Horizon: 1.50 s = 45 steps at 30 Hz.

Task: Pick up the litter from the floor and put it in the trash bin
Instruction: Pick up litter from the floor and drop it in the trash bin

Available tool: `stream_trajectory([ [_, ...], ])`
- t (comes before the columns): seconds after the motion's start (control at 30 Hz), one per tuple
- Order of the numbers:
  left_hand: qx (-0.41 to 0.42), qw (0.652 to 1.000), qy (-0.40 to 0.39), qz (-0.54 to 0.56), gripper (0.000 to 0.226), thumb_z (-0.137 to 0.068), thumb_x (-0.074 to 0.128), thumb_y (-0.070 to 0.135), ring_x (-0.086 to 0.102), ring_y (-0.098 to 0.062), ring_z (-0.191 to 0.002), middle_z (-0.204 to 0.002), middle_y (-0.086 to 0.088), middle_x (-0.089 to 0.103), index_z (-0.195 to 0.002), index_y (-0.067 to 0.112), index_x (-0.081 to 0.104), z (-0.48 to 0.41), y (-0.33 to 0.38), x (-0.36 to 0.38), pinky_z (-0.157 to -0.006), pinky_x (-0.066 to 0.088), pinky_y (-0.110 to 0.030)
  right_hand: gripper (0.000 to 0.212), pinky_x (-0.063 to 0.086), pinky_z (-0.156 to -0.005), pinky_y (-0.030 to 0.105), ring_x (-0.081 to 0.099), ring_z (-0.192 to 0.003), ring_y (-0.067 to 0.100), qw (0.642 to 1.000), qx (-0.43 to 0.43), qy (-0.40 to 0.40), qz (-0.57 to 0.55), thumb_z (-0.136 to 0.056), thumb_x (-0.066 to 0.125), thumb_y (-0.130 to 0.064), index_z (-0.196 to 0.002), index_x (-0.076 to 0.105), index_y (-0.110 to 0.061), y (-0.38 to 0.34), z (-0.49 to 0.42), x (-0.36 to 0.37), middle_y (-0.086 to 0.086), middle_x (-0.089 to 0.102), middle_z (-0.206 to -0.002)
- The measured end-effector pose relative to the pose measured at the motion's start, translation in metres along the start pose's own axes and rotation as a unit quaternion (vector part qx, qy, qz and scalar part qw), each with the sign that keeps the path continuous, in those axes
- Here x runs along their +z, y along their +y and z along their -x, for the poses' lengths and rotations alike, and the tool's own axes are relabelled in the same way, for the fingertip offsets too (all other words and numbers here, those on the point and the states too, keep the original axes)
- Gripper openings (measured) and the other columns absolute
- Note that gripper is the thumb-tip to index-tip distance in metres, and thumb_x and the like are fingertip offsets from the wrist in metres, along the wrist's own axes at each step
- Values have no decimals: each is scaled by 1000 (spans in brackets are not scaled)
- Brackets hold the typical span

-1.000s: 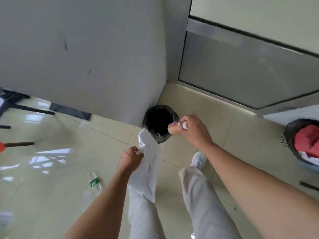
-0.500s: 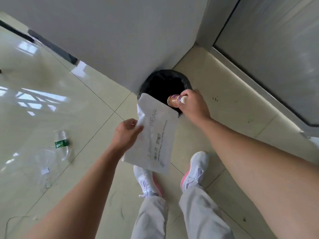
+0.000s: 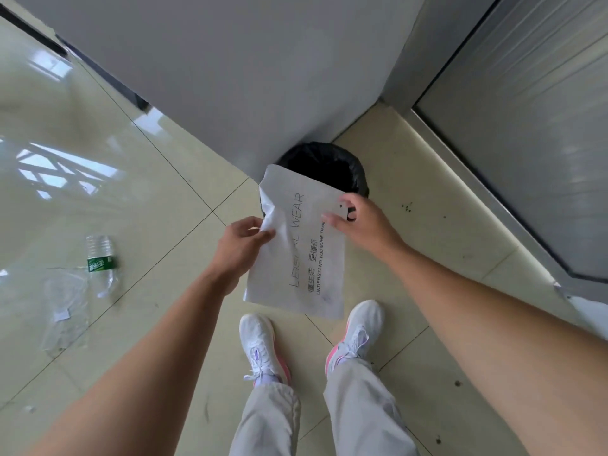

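Observation:
A white plastic packaging bag (image 3: 296,251) with grey lettering hangs flat in front of me, its top edge over the near rim of the trash bin (image 3: 342,166), which is lined with a black bag and stands against the wall corner. My left hand (image 3: 241,246) pinches the bag's left edge. My right hand (image 3: 360,222) pinches its upper right corner. A crushed clear plastic bottle (image 3: 100,263) with a green label lies on the floor to the left, with a clear plastic wrapper (image 3: 65,311) beside it.
A grey wall (image 3: 246,77) rises right behind the bin, and a metal-framed glass door (image 3: 526,126) runs along the right. My white shoes (image 3: 260,347) stand on the glossy beige tiles just below the bag.
The small orange bottle that my right hand held over the bin is gone from it. That hand has moved onto the white bag's upper right corner. The left hand still holds the bag.

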State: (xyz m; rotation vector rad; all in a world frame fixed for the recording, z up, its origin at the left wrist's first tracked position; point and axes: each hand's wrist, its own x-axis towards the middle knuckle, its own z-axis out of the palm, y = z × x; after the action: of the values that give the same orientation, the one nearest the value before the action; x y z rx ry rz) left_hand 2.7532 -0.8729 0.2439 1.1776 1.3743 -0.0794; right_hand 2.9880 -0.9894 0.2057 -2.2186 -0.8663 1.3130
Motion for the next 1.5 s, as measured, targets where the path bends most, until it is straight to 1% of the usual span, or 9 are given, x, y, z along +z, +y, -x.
stream_trajectory([
  [0.23,34,995,-78,60,10,-97,64,14,74,-24,-86,-100,-7,78,-105,12,69,0,63,18,-75,58,-38,137,42,-111,47,43,-138,19,982,-86,-99,134,-44,73,-90,-157,17,-36,-47,43,-7,-6,44,-152],
  [0.3,47,989,-119,69,16,-98,61,14,72,-22,-88,-103,-9,75,-112,7,66,-5,73,21,-71,55,-34,121,51,-100,42,55,-127,18,990,-53,-97,92,-50,81,-75,-151,25,-41,-49,40,-7,-10,58,-137],
  [0.43,47,988,-105,107,23,-98,62,12,68,-24,-91,-101,-11,73,-117,-1,63,-22,77,23,-79,52,-35,32,53,-70,28,65,-83,1,998,-38,-32,24,-78,74,-43,-104,56,-34,-41,26,-11,-18,67,-90],
  [0.57,33,997,18,70,19,-92,68,17,70,-22,-83,-93,-7,75,-104,3,66,-38,65,21,-64,55,-27,13,46,-59,29,57,-64,6,998,-48,-10,34,-88,66,-31,-95,56,-26,-29,22,-13,-10,62,-75],
  [0.7,28,993,113,-17,21,-89,65,17,69,-15,-74,-99,-4,73,-110,16,60,-53,46,20,-39,41,-12,10,47,-59,39,57,-69,28,995,-30,38,91,-91,61,-19,-92,55,-11,-23,10,-12,10,62,-78],
  [0.9,94,977,56,-181,42,-94,62,24,60,-20,-116,-131,0,62,-134,18,54,-88,28,33,-91,48,-29,13,40,-58,36,56,-71,33,979,-15,80,185,-88,54,-8,-82,43,-13,-32,-47,0,7,55,-75],
  [1.07,117,971,74,-193,43,-94,61,23,58,-20,-122,-136,-1,60,-136,15,53,-122,2,39,-92,39,-23,30,46,-74,36,65,-105,39,928,-23,-1,372,-91,54,-6,-118,63,-16,-35,-106,19,13,66,-116],
  [1.27,178,956,96,-211,38,-93,53,13,61,-25,-117,-132,-5,63,-131,13,57,-138,-45,37,-98,49,-34,38,46,-93,37,58,-127,31,844,24,-83,529,-98,60,-18,-136,61,-20,-18,-149,68,5,58,-137],
  [1.5,256,932,138,-216,43,-89,54,8,59,-23,-116,-131,-2,57,-131,18,56,-139,-70,27,-94,52,-40,41,48,-89,40,62,-118,37,857,-33,-35,513,-93,63,-31,-131,62,-15,-15,-170,84,12,62,-128],
])
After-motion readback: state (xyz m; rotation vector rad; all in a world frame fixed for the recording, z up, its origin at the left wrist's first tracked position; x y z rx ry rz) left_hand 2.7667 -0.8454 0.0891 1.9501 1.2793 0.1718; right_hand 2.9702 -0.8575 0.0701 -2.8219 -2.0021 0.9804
